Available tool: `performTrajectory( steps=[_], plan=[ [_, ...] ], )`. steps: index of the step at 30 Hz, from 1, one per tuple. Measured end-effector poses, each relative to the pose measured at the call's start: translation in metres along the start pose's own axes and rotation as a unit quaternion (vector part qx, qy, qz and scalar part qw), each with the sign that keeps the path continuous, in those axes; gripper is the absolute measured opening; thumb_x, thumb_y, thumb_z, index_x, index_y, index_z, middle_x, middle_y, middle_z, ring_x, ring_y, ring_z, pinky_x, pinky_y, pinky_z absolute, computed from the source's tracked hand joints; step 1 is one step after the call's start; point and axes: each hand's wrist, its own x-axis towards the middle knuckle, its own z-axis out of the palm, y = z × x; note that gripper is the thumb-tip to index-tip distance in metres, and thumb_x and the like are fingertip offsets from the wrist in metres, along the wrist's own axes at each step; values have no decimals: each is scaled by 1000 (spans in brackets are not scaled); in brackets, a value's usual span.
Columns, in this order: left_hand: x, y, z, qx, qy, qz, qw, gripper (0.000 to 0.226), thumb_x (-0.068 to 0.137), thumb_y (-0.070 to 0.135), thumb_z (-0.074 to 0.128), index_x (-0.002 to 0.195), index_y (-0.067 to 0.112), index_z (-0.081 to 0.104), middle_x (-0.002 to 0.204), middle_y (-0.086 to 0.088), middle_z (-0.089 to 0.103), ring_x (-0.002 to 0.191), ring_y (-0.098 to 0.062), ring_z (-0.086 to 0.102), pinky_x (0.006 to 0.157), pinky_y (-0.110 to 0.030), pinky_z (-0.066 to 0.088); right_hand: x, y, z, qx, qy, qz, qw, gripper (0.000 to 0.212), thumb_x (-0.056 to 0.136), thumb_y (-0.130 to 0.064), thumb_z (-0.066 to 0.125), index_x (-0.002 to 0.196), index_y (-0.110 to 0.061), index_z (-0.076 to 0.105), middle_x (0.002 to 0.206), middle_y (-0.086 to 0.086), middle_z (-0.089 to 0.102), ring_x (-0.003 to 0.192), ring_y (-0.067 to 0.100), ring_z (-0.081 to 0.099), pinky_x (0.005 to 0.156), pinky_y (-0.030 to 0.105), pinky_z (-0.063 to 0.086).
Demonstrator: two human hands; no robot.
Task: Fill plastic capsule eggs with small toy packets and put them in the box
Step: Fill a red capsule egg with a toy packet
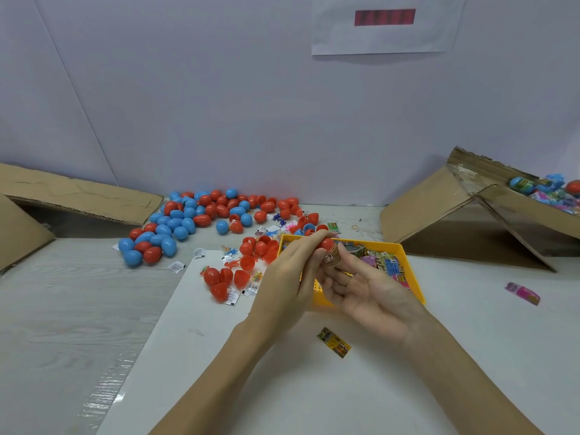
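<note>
Mid-frame, just above centre: left hand (290,271) pinching a red capsule half (327,244) at the fingertips, fingers curled round it. Right hand (368,291) palm-up beside it, fingers mostly straight, thumb and forefinger pinching a rolled toy packet (332,257) right at the red half's mouth. Can't tell how far in. Both hands over the near-left corner of a yellow tray (411,271) full of bright packets.

Left of the hands: cluster of open red halves (248,262) with small white slips and tiny plastic toys scattered among them. Further up-left: big pile of closed blue and red eggs (188,221) against the wall.

Right edge, upper-middle: tilted cardboard box (470,211), filled eggs and packets visible inside its open top at far right. Left edge: another cardboard flap (72,196), lying low.

Below the hands: loose yellow packet (333,342) on the white sheet. Right side: loose pink packet (522,292), well apart from the tray.

Top of frame: paper notice (386,26) on the wall, red bar on it.
</note>
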Motion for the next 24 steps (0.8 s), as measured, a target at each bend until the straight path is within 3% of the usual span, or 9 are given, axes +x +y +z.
performTrajectory(
  steps=[3, 11, 16, 18, 20, 24],
  plan=[
    [0, 2, 2, -6, 3, 1, 1000, 35, 109, 21, 46, 142, 17, 56, 136, 6, 63, 128, -6, 57, 102, -25, 49, 0, 0, 1, 6, -1, 0, 1000, 22, 86, -26, 77, 103, -13, 83, 108, 16, 76, 97, 25, 76, 74, 28, 61],
    [1, -2, 4, 47, 50, 29, 997, 29, 104, 8, 49, 127, 2, 68, 121, -6, 71, 116, -18, 66, 95, -34, 54, 2, 3, 2, 4, 14, 17, 1000, 29, 83, -25, 79, 106, -7, 82, 110, 20, 74, 97, 28, 76, 71, 29, 62],
    [2, -2, 3, 57, 56, 41, 996, 28, 104, 7, 51, 125, 5, 69, 116, -3, 72, 112, -16, 65, 94, -25, 52, 2, 3, -2, -3, 17, -1, 1000, 34, 83, -25, 79, 112, -8, 79, 113, 22, 74, 98, 29, 76, 70, 30, 62],
    [2, -2, 1, 43, 38, 33, 998, 31, 105, 9, 50, 130, 11, 68, 118, 0, 70, 114, -12, 62, 94, -20, 49, 3, 4, -3, -54, 16, -25, 998, 26, 89, -30, 75, 108, -14, 82, 115, 21, 75, 101, 28, 76, 70, 28, 61],
    [3, -1, 1, 12, 16, -1, 1000, 34, 106, 11, 50, 136, 18, 64, 122, 6, 67, 118, -9, 59, 97, -19, 47, 5, 6, -4, -160, 41, -91, 982, 32, 92, -38, 70, 116, -19, 78, 111, 20, 76, 95, 27, 77, 67, 27, 60],
    [5, 0, 2, -60, 17, -81, 995, 29, 107, 20, 52, 132, 21, 65, 126, 9, 64, 122, -10, 58, 100, -25, 49, 6, 8, -10, -336, 68, -248, 906, 35, 93, -31, 71, 128, -31, 69, 101, 8, 79, 91, 24, 78, 72, 27, 62]
  ],
)
